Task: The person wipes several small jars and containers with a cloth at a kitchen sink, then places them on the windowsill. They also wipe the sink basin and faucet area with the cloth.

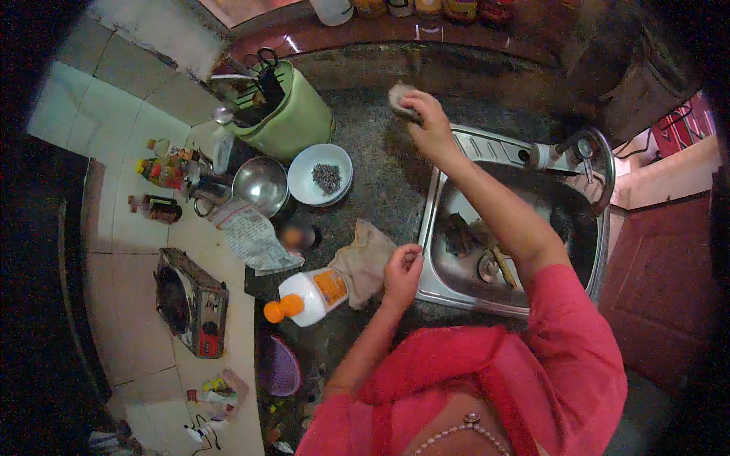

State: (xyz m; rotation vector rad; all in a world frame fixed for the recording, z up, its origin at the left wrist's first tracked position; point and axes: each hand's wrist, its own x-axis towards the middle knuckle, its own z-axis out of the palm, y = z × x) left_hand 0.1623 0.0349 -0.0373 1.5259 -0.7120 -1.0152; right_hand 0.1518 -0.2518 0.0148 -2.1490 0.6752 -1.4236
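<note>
My right hand (429, 121) is stretched out past the sink's far left corner, holding a bunched grey-brown cloth (402, 101) over the dark stone counter (370, 137). By the near left rim of the stainless steel sink (429, 228) is my left hand (402, 275), its fingers curled; whether anything is between them cannot be made out. A beige cloth (370, 262) lies flat just left of that hand. Against this cloth rests a white bottle (305, 297) with an orange cap and orange label. Inside the sink are a dark crumpled item (461, 235), a small round metal item (488, 268) and a yellowish stick-like item (504, 268).
A green utensil holder (302, 117) stands at the back left. Before it are a steel bowl (260, 185) and a white bowl (305, 181) holding a metal scourer (327, 178). A printed plastic bag (256, 239), a gas stove (194, 305) and a purple basket (280, 367) lie left. The faucet (603, 171) is right.
</note>
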